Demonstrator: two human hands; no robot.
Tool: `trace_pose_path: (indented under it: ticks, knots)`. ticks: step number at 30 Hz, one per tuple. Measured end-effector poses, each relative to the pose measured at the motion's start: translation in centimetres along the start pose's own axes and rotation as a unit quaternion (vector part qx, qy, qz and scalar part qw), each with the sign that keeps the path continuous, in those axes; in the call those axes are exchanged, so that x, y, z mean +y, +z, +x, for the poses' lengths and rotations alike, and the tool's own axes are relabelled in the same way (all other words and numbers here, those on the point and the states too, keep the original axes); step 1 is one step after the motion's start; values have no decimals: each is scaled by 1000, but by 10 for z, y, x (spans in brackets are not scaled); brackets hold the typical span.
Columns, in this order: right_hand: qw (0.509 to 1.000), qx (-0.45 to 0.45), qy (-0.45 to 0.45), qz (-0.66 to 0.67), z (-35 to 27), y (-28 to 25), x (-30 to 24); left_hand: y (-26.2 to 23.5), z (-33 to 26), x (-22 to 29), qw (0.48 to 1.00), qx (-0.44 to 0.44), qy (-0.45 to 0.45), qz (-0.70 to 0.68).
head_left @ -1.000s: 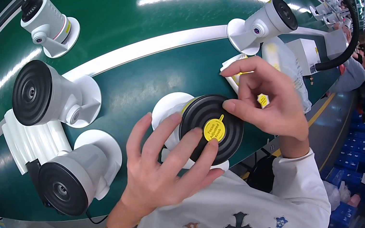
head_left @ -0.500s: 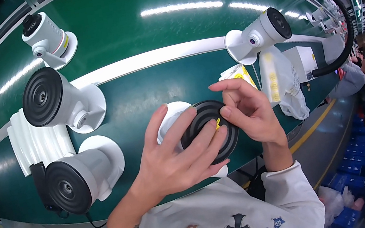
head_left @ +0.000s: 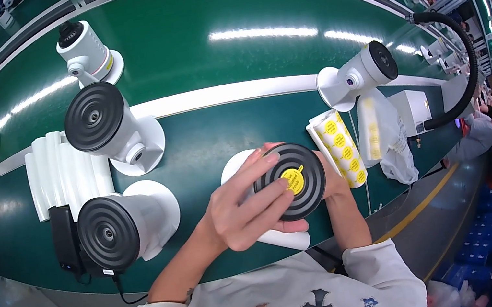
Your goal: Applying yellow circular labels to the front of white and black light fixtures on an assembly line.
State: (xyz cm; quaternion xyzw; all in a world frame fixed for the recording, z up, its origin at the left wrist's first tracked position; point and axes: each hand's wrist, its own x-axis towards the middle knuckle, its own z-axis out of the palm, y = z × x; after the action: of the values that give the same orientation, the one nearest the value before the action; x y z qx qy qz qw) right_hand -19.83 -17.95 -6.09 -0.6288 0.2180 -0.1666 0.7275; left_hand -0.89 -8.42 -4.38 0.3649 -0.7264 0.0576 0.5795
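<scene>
I hold a white security camera with a round black ribbed front [head_left: 287,202] over the near edge of the green belt. A small yellow sticker [head_left: 293,180] sits in the middle of that black face. My left hand [head_left: 239,210] grips the camera's left side, fingers lying over the rim. My right hand [head_left: 332,181] holds it from behind on the right and is mostly hidden by the black face. The camera's white round base [head_left: 236,165] shows above my left fingers.
A roll of yellow stickers [head_left: 340,147] lies just right of my hands, beside a plastic bag [head_left: 387,135] and white box [head_left: 413,111]. Similar cameras stand at left [head_left: 96,117], [head_left: 108,230], far left [head_left: 86,50] and right [head_left: 363,70]. White foam strips [head_left: 62,173] and a black adapter [head_left: 66,241] lie left. Another person [head_left: 485,128] works at right.
My right hand left the front of the black face, where it was on the yellow sticker, and went behind the camera. The sticker now stays on the face.
</scene>
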Motion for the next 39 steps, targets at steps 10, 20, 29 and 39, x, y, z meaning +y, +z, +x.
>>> trace_pose_path:
  ticks: [10, 20, 29, 39]
  knots:
    - [905, -43, -338, 255, 13, 32, -31, -4, -27, 10, 633, 82, -496, -589]
    - [892, -44, -338, 296, 21, 49, -22, 10, -25, 20, 536, 128, -493, -673]
    - [892, -119, -142, 412, -3, 41, -35, 8, -28, 27, 681, 166, -385, -600]
    - [883, -132, 352, 282, -61, 18, -45, -50, -32, 12, 864, -198, -227, -403]
